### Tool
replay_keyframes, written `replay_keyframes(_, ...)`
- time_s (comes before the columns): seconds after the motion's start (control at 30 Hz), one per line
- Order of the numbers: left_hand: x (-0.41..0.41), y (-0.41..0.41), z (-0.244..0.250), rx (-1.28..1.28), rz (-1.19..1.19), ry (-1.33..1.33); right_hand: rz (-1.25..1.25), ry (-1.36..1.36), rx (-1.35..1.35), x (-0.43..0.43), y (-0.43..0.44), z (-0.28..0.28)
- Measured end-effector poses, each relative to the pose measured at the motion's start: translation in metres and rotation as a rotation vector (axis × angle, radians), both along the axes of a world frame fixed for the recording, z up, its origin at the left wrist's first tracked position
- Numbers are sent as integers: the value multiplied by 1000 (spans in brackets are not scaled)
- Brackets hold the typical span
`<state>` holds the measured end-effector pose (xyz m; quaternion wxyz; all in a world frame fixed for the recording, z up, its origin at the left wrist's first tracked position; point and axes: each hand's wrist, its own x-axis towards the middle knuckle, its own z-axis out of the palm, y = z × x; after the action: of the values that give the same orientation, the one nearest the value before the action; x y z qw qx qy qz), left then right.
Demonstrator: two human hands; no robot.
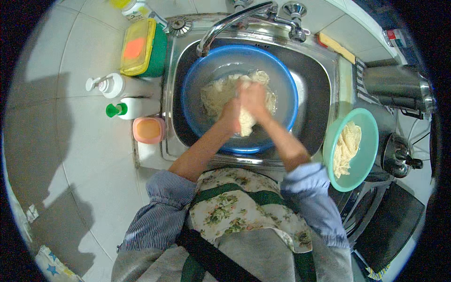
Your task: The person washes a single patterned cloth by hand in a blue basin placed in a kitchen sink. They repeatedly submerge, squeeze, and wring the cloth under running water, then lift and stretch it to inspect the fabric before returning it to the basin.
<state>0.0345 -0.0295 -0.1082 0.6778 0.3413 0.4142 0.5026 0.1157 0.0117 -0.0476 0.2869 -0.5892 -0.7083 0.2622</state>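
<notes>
Both my hands are together over a blue-rimmed basin (243, 149) that stands in the sink and holds water. My left hand (230, 114) and my right hand (253, 97) are blurred and closed around a wet, cream-coloured cloth (246, 123). One end of the cloth hangs below the hands. More pale cloth (216, 97) lies in the water behind and to the left of them. The fingers themselves are too blurred to make out singly.
A chrome faucet (229, 23) arches over the basin's back rim. Left of the metal sink (169, 141) stand pump bottles (114, 85), a green-and-yellow container (151, 49) and a pink tub (148, 130). At the right are a mint-green bowl (366, 155) with cream cloth, a metal pot (391, 86) and a kettle (396, 155).
</notes>
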Motion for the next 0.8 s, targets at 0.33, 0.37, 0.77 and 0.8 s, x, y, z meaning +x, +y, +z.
replay_keyframes(0.33, 6, -13, 18, -704, -32, -567, -72, -35, -93, 8, -35, 8)
replay_keyframes(0.37, 12, -12, 46, -641, -172, -664, -261, -88, -254, 25, -18, -2)
replay_keyframes(0.77, -31, 8, 108, 69, -328, 816, 93, 394, -262, 47, -17, 50)
replay_keyframes(0.8, -38, 12, 123, 13, -293, 673, 129, 369, -182, 50, -20, 50)
